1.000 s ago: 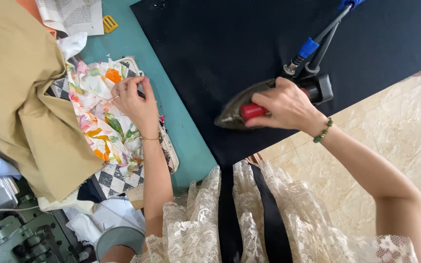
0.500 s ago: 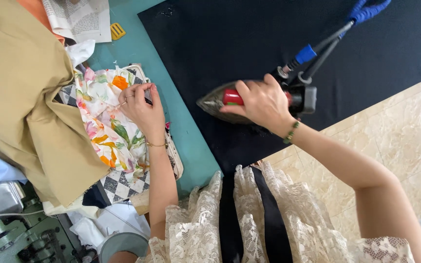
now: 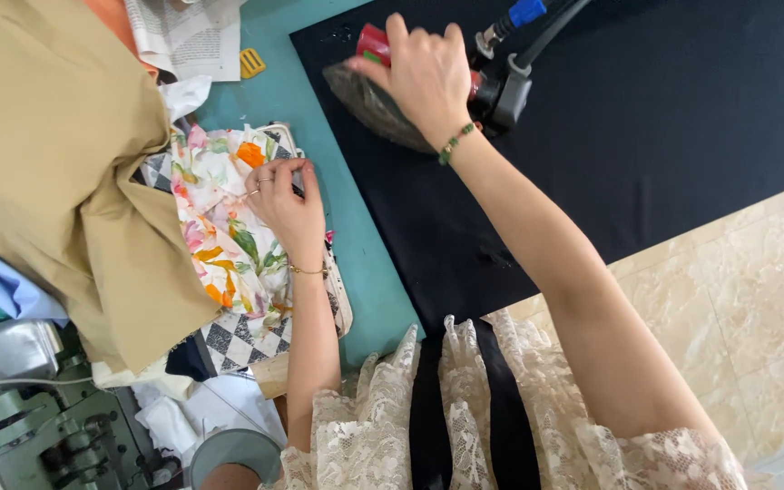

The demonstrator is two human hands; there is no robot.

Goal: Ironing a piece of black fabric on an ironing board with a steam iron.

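Observation:
My right hand [image 3: 424, 74] grips the red handle of a steam iron [image 3: 369, 95] that rests on a black cloth [image 3: 646, 136] spread over the teal ironing table [image 3: 297, 100]. The iron points toward the cloth's far left corner. A dark hose with a blue fitting [image 3: 526, 13] leads from its back. My left hand [image 3: 285, 207] lies with fingers curled on a floral printed fabric [image 3: 229, 227] left of the black cloth, on a checkered piece [image 3: 242, 340].
A large tan cloth [image 3: 56, 154] hangs at the left. Printed paper [image 3: 188, 36] and a small yellow object [image 3: 251, 62] lie at the table's top. A green sewing machine [image 3: 38, 408] stands at lower left. Beige tiled floor [image 3: 737, 290] is at right.
My right hand has slid the iron across the black cloth away from me, toward its far left corner. My left hand stayed on the floral fabric.

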